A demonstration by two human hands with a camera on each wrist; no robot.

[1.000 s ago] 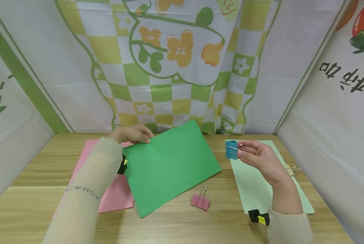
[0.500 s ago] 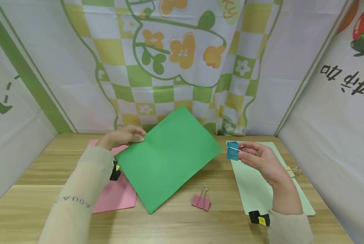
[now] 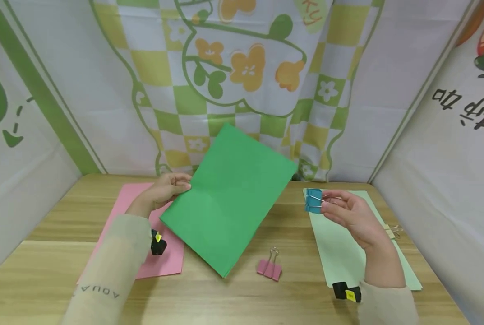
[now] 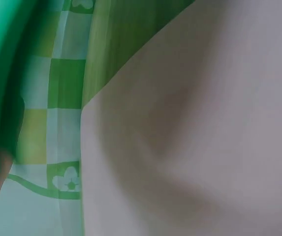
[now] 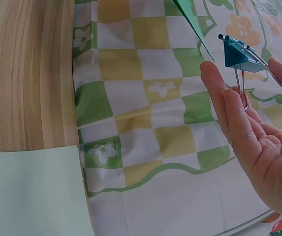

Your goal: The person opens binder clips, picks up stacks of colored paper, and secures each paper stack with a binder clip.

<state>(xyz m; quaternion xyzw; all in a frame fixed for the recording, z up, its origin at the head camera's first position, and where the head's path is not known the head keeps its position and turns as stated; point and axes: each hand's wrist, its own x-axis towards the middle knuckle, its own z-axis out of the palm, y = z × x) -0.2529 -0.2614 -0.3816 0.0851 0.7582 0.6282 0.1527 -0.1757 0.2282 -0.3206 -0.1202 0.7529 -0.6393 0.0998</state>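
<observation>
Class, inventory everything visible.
Lifted rectangular paper: count unclear, green, centre
Left rectangular paper: count unclear, pink, table
Right rectangular paper: count unclear, mint, table
Held metal binder clip: one, blue, right
Loose metal clip: one, pink, table
Attached metal clip: one, yellow, right paper
Wooden table: one, tan, below
Printed cloth: count unclear, multicoloured, background
Worn cameras: two, black, wrists
Left grip: one, cream sleeve, holding lifted paper
Right grip: one, cream sleeve, holding held clip

The left paper point(image 3: 174, 256) lies near the bench's point(image 3: 225, 302) left edge, the right paper point(image 3: 337, 253), bearing a side clip point(image 3: 389, 232), near its right. Between them lies a loose clip point(image 3: 269, 270), before the tilted paper point(image 3: 229, 198); a curtain point(image 3: 250, 101) hangs behind the back edge.
</observation>
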